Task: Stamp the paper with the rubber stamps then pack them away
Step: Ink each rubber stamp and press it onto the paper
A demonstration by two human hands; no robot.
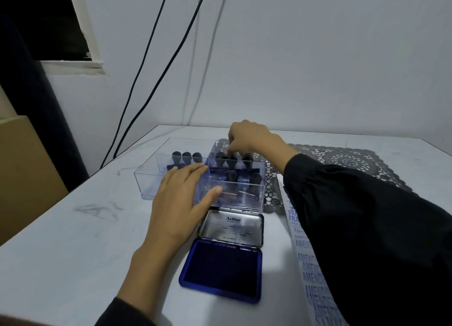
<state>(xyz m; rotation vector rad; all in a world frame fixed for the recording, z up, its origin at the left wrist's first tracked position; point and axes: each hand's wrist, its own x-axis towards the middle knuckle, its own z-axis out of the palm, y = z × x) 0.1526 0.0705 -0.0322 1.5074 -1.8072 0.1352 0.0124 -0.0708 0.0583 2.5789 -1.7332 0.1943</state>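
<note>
Pinched on a stamp handle (231,157) in clear box (238,193): R hand (247,136). L hand (182,198) flat, fingers spread, steadying box front; holds nothing.

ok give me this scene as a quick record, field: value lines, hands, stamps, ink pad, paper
left hand: open, flat against the near side of the clear box
right hand: fingertips pinched on a stamp handle in the box's back row
stamps: dark-handled, standing in the clear box; three more in the clear tray left of it
ink pad: open, blue, lid tipped back, in front of the box
paper: right of the pad, blue stamped words, mostly hidden by the right sleeve
mat: dark lace, under the box's right side
</note>
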